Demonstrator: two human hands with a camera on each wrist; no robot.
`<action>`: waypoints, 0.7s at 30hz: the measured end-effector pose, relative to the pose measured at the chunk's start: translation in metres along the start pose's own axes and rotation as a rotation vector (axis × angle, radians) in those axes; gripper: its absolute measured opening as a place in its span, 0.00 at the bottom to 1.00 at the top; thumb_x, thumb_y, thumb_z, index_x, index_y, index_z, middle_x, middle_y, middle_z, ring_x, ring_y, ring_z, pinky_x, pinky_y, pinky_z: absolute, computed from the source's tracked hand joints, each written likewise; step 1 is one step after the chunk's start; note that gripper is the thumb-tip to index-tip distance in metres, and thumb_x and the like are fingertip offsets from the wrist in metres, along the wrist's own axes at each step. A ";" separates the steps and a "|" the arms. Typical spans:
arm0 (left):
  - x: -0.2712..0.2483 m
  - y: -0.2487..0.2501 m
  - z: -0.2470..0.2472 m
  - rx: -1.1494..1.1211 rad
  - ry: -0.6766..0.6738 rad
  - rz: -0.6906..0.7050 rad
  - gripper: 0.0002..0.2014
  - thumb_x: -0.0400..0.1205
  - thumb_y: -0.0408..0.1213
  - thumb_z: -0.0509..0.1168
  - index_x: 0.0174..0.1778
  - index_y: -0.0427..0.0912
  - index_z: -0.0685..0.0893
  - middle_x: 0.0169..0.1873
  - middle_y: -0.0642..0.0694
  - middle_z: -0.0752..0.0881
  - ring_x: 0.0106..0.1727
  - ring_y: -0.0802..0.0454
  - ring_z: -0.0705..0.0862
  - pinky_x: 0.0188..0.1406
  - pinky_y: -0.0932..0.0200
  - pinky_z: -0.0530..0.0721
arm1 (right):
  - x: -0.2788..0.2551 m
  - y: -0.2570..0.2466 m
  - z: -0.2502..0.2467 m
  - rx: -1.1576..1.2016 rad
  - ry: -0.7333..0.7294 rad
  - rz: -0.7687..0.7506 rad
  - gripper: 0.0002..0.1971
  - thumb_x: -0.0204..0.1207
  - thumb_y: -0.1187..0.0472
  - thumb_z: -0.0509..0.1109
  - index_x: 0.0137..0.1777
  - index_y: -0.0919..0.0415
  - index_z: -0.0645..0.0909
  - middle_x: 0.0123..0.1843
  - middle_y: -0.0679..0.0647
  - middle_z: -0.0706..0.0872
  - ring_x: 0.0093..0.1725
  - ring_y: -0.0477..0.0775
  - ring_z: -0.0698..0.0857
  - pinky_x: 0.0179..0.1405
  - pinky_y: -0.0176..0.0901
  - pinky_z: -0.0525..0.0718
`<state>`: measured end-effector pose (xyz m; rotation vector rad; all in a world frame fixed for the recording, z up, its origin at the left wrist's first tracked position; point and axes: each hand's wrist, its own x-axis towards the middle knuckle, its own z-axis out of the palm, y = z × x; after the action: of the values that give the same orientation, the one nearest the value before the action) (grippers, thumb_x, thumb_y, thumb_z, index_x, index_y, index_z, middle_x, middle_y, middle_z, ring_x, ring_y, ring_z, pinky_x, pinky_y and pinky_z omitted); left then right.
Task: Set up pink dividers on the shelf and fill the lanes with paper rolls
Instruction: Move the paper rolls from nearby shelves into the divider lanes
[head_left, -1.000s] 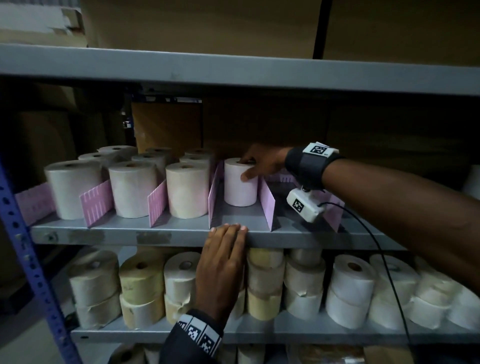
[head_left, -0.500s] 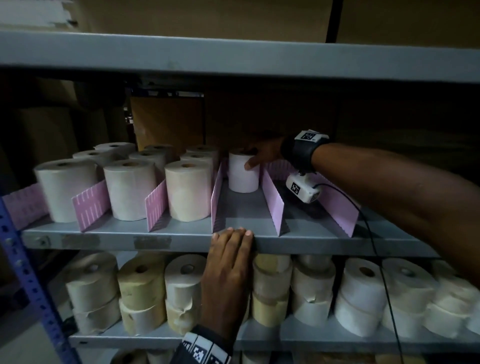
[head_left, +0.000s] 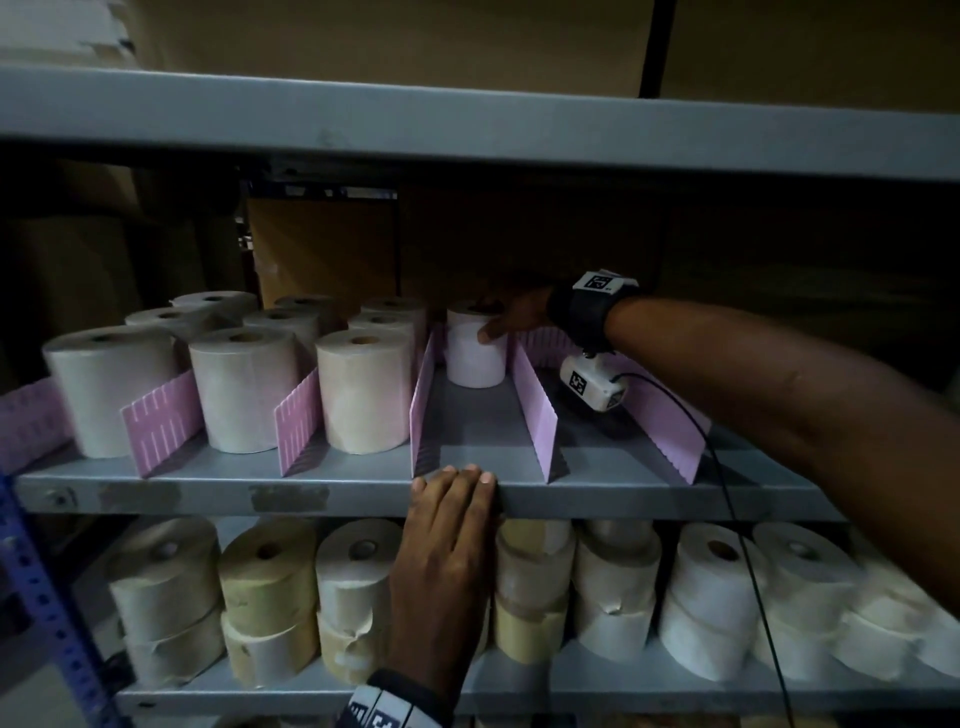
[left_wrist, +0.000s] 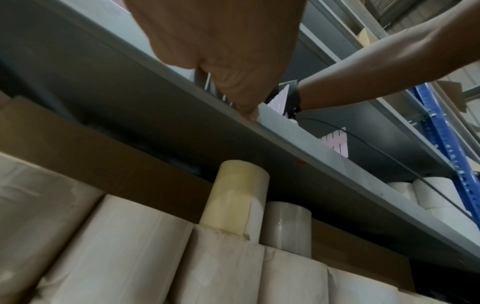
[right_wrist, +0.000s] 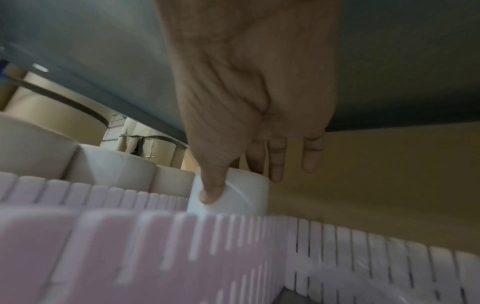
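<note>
Though dim from head, right wrist shows right hand (right_wrist: 249, 86) gripping paper roll (right_wrist: 241, 197) | left hand (head_left: 441, 561) flat on shelf (head_left: 649, 499)

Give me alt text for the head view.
The right hand holds a white paper roll at the back of a lane between two pink dividers on a grey shelf; the left hand rests flat on the shelf's front edge.

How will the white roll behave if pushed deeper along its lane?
Standing on its flat end, the roll likely slides rather than rolls. A push near its top, where the right hand holds it, might tip it. The dividers probably keep it straight.
</note>
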<state>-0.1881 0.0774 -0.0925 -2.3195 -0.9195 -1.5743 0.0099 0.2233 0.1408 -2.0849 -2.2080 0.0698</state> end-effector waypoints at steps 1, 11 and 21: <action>0.001 0.000 -0.001 -0.005 -0.004 0.000 0.18 0.87 0.34 0.61 0.68 0.31 0.89 0.65 0.36 0.89 0.69 0.34 0.86 0.74 0.29 0.80 | -0.001 -0.001 0.000 -0.031 -0.013 -0.002 0.35 0.80 0.52 0.71 0.84 0.59 0.63 0.83 0.58 0.67 0.81 0.60 0.66 0.81 0.55 0.63; 0.009 0.006 -0.012 0.028 -0.094 -0.032 0.25 0.74 0.23 0.81 0.68 0.30 0.89 0.64 0.33 0.89 0.67 0.31 0.88 0.76 0.31 0.80 | -0.063 -0.036 -0.016 -0.202 0.091 -0.057 0.19 0.86 0.57 0.63 0.64 0.73 0.82 0.65 0.68 0.84 0.61 0.64 0.83 0.61 0.54 0.76; 0.004 0.027 -0.076 -0.152 -0.499 -0.140 0.31 0.85 0.46 0.71 0.84 0.42 0.75 0.87 0.42 0.69 0.89 0.43 0.64 0.88 0.49 0.63 | -0.222 -0.049 -0.016 -0.081 0.337 -0.074 0.14 0.81 0.55 0.66 0.64 0.56 0.86 0.62 0.51 0.89 0.59 0.48 0.86 0.55 0.36 0.78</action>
<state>-0.2299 0.0211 -0.0521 -2.8844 -1.1159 -1.1563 -0.0252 -0.0016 0.1522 -1.8832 -2.1073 -0.3550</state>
